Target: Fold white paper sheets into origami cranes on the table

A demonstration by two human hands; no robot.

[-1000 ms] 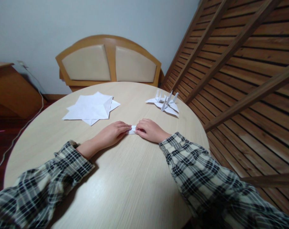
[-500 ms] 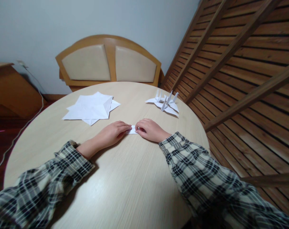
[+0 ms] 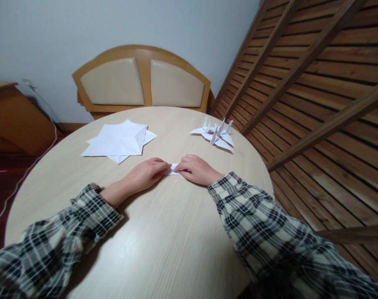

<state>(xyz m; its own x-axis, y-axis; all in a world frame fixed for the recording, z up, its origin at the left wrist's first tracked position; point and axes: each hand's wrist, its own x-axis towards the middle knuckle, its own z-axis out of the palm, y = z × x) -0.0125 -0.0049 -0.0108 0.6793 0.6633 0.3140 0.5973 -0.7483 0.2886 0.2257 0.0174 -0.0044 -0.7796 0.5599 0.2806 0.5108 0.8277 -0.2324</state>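
Note:
A small folded white paper piece (image 3: 173,168) lies on the round light-wood table (image 3: 164,232), mostly covered by my fingers. My left hand (image 3: 147,173) presses its left end with curled fingers. My right hand (image 3: 197,169) pinches and presses its right end, fingers bent together. Both hands rest on the tabletop, fingertips almost meeting over the paper. My sleeves are black-and-cream plaid.
A fanned stack of white paper sheets (image 3: 119,140) lies at the back left of the table. Folded white paper cranes (image 3: 216,133) sit at the back right. A wooden chair (image 3: 142,81) stands behind the table; slatted wood panels (image 3: 316,83) lean on the right.
My right hand's fingertips have shifted slightly left over the paper, and less of the paper shows between the hands. The arms have barely moved.

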